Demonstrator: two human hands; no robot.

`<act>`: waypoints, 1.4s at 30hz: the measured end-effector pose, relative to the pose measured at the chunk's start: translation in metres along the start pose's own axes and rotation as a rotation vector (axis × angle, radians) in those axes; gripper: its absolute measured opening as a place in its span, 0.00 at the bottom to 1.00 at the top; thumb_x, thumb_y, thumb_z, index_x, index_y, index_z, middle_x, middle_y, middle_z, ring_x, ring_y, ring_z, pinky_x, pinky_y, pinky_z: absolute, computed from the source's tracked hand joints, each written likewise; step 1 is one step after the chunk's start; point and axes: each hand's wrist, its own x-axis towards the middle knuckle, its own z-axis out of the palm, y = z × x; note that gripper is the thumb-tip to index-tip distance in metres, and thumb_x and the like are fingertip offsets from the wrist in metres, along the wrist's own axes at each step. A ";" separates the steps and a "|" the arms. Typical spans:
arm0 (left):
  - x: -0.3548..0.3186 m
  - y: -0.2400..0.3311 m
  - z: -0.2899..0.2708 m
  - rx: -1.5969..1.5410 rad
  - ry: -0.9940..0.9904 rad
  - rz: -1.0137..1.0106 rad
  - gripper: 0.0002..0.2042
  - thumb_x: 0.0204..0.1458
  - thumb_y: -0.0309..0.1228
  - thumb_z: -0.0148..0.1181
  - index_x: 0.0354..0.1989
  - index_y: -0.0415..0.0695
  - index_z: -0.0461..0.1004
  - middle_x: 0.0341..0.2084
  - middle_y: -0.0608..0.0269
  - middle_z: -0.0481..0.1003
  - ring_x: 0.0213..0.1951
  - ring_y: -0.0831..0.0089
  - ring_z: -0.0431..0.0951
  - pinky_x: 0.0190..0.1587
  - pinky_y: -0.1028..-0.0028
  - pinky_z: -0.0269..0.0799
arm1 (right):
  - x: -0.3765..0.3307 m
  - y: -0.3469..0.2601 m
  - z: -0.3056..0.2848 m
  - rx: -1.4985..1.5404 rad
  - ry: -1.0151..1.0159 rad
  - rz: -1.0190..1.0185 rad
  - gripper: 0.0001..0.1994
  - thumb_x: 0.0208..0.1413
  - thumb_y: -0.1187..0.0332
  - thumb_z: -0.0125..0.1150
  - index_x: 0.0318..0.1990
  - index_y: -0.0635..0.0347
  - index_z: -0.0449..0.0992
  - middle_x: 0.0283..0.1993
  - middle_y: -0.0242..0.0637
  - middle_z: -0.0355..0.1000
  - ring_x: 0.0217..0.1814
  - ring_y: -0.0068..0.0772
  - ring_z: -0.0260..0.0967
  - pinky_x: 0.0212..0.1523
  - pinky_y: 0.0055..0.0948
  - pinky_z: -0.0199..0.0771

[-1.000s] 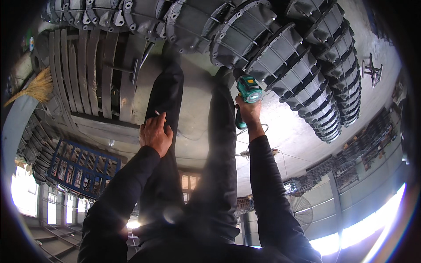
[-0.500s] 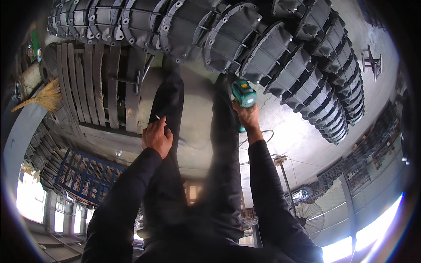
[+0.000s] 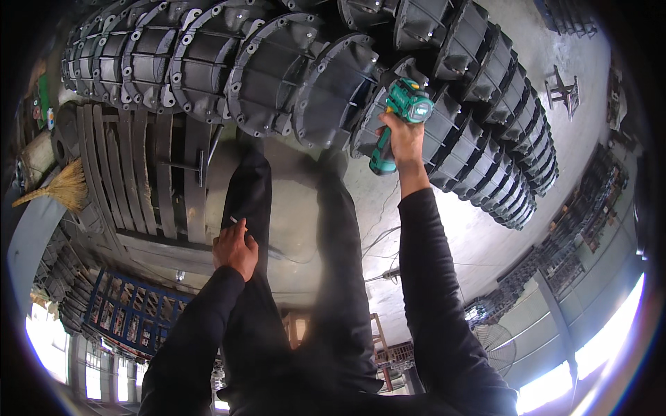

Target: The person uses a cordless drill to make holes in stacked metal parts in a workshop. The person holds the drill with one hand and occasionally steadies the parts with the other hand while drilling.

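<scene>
My right hand (image 3: 406,142), gripping a green drill (image 3: 414,105), has moved from beside my right leg (image 3: 340,229) out over the grey metal castings (image 3: 340,90), putting them within reach. My left hand (image 3: 236,252) pinches what looks like 1 cigarette (image 3: 234,220).

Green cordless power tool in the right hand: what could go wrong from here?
The green cordless power tool in the right hand shows against the dark grey ribbed metal castings; if as close as it looks, it might knock one. The left hand holds a slim white cigarette-like stick, which could slip and may leave that hand less free.
</scene>
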 end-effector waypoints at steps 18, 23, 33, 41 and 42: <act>0.007 -0.007 -0.006 -0.081 0.083 0.011 0.21 0.55 0.33 0.58 0.58 0.45 0.74 0.48 0.64 0.80 0.53 0.62 0.75 0.54 0.59 0.70 | 0.041 -0.048 -0.005 -0.096 -0.039 0.264 0.10 0.49 0.76 0.66 0.40 0.63 0.78 0.31 0.38 0.77 0.27 0.35 0.75 0.32 0.35 0.78; 0.006 -0.008 -0.005 -0.096 0.109 0.017 0.20 0.55 0.33 0.59 0.57 0.45 0.74 0.48 0.65 0.81 0.53 0.61 0.75 0.54 0.59 0.70 | 0.052 -0.053 -0.007 -0.249 -0.089 0.215 0.09 0.47 0.76 0.64 0.39 0.63 0.77 0.29 0.38 0.75 0.24 0.36 0.73 0.30 0.34 0.75; 0.003 -0.009 -0.003 -0.114 0.113 0.027 0.21 0.53 0.32 0.60 0.57 0.44 0.74 0.46 0.65 0.81 0.51 0.61 0.75 0.52 0.58 0.70 | 0.049 -0.059 -0.002 -0.242 -0.071 0.247 0.09 0.47 0.77 0.62 0.38 0.62 0.77 0.28 0.38 0.74 0.24 0.36 0.73 0.29 0.35 0.73; 0.003 -0.006 -0.002 -0.126 0.118 0.020 0.21 0.52 0.31 0.60 0.57 0.44 0.74 0.45 0.65 0.81 0.51 0.61 0.75 0.53 0.59 0.70 | 0.049 -0.056 -0.002 -0.238 -0.084 0.216 0.08 0.47 0.77 0.62 0.37 0.62 0.76 0.26 0.38 0.74 0.23 0.36 0.72 0.28 0.36 0.72; 0.003 -0.005 -0.002 -0.118 0.111 0.017 0.21 0.53 0.31 0.60 0.57 0.44 0.74 0.46 0.66 0.81 0.51 0.61 0.75 0.53 0.59 0.70 | 0.049 -0.056 -0.002 -0.237 -0.089 0.215 0.08 0.46 0.77 0.62 0.37 0.62 0.77 0.26 0.38 0.74 0.23 0.36 0.72 0.28 0.36 0.72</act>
